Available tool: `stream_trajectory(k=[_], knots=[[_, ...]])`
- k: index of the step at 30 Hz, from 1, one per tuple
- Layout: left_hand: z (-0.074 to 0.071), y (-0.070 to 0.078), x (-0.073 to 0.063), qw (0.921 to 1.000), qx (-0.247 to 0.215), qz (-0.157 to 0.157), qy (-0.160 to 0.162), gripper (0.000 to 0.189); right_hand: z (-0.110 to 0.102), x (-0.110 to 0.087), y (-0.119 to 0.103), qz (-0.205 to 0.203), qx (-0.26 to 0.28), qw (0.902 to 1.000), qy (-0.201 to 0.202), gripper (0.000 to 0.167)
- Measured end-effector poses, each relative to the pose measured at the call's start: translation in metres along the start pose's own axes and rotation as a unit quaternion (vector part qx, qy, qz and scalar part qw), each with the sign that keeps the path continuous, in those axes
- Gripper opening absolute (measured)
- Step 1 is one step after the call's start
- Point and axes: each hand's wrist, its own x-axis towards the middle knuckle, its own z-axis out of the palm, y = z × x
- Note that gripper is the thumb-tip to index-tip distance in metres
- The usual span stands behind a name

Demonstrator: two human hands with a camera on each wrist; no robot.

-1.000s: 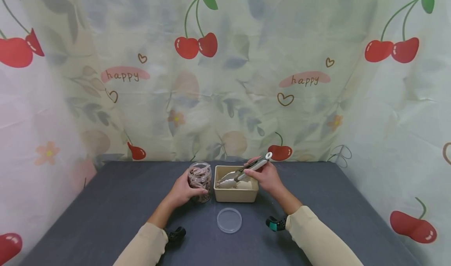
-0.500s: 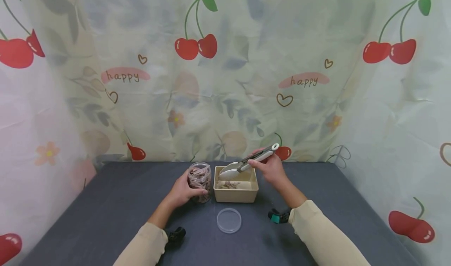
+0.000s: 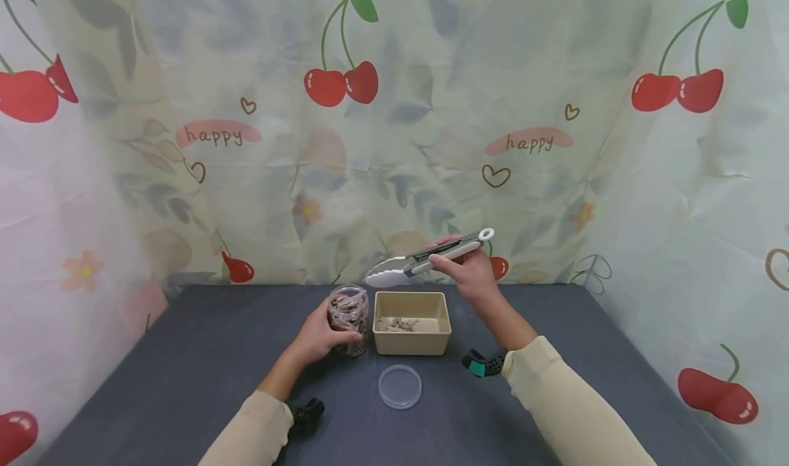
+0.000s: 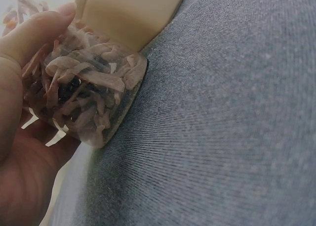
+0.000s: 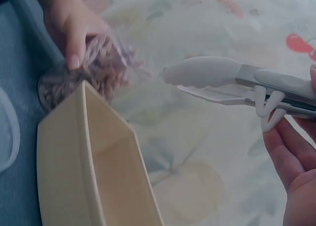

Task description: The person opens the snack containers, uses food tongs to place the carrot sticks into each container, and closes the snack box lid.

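Observation:
My left hand [image 3: 316, 334] grips a clear jar [image 3: 354, 312] standing on the dark cloth, its thumb across the front. Brownish, dried-looking strips [image 4: 86, 80] fill the jar. Raised above the beige box [image 3: 411, 344], my right hand [image 3: 474, 277] holds kitchen tongs [image 3: 425, 263] with white grips and pale scalloped heads. The tong heads [image 5: 207, 75] point left, above and close to the jar's mouth; a narrow gap shows between them, with nothing visible in it. Inside the box, a small pile of strips [image 3: 399, 325] lies at the bottom left.
A round translucent lid [image 3: 400, 386] lies on the dark tablecloth [image 3: 203, 356] in front of the box. Jar and box stand side by side. Behind the table hangs a cherry-patterned curtain [image 3: 394, 144], with more of it at both sides.
My right hand has lifted the tongs out of the box, and their heads have swung up and left toward the jar. The strips in the box came into view. My left hand stays on the jar.

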Motion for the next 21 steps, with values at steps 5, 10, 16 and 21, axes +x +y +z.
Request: stream_trajectory(k=[5, 10, 16, 21], knots=[[0.000, -0.001, 0.000, 1.0000, -0.001, 0.002, -0.002, 0.088, 0.014, 0.002, -0.005, -0.004, 0.053, 0.9986, -0.007, 0.033], [0.000, -0.002, 0.000, 1.0000, -0.001, 0.002, -0.004, 0.087, 0.025, 0.003, -0.004, -0.005, 0.074, 0.9971, -0.018, 0.032], [0.000, -0.002, 0.000, 0.9999, -0.009, 0.009, -0.003, 0.091, 0.031, 0.003, -0.003, -0.011, 0.059, 0.9979, -0.023, 0.034], [0.000, -0.003, 0.001, 1.0000, -0.007, 0.001, -0.001, 0.093, 0.031, 0.001, -0.005, 0.010, 0.039, 0.9985, -0.036, 0.033]])
